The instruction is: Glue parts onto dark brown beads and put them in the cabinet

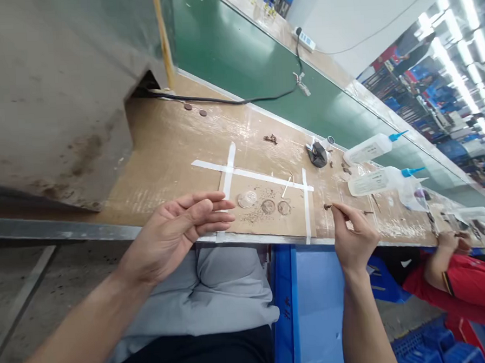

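My left hand [184,230] is open, fingers stretched out together and thumb above them, with nothing seen in it. Just right of its fingertips lies a clear round disc [247,198] on a taped cardboard sheet [293,227]. Two ring-shaped pieces, one ring [268,206] and another ring [284,207], rest beside it among brown crumbs. A thin white stick [286,187] lies above them. To the right of the sheet, my right hand [354,227] is closed in a pinch on a small dark brown piece [328,205] at the fingertips. Its exact kind is unclear.
A large metal housing [59,104] stands at the left. Two squeeze bottles with blue tips, one bottle [368,149] behind another bottle [375,181], lie right. A black cable [222,100] crosses the back. A co-worker in a red sleeve [471,283] works farther right. Blue bins [317,302] sit below.
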A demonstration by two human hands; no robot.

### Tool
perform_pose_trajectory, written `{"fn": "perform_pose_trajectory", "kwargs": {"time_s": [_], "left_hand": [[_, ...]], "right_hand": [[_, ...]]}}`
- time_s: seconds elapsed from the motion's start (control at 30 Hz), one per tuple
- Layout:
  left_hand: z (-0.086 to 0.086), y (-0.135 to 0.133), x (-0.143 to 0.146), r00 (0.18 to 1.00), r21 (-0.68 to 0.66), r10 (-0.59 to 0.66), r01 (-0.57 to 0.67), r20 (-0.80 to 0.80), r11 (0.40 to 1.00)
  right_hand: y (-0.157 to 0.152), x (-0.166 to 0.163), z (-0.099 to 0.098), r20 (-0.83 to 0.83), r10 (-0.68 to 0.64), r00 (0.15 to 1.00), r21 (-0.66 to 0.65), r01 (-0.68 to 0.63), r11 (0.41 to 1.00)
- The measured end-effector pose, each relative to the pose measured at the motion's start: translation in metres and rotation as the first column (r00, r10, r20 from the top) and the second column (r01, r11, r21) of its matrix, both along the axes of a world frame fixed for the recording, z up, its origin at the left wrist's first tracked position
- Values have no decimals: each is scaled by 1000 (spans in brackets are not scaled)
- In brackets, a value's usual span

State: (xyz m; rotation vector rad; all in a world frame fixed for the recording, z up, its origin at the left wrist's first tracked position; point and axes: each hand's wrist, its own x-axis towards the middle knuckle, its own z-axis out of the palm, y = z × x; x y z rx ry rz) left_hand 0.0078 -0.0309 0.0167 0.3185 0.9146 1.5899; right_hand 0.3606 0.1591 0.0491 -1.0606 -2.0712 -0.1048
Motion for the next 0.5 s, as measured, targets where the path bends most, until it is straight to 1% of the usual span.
{"fn": "perform_pose_trajectory", "kwargs": {"time_s": [0.07, 0.1, 0.17, 0.3, 0.5], "left_hand": [[1, 1, -1, 1000, -30, -3, 3, -13, 1000], [1, 1, -1, 1000, -44, -2, 1, -23, 999], [3, 2, -1, 999, -74, 2, -5, -44, 997], [6, 4, 0, 996, -139, 23, -35, -81, 990], [8, 8, 1, 985, -217, 69, -102, -156, 971]], "right_hand": [[17, 33, -13, 82, -40, 996, -7, 41, 999], [22, 44, -20, 97, -46, 994, -15, 48, 999], [27, 56, -35, 91, -53, 994, -21, 55, 998], [28, 59, -56, 62, -65, 996, -20, 66, 998], [30, 64, -65, 35, -76, 997, -32, 77, 997]]}}
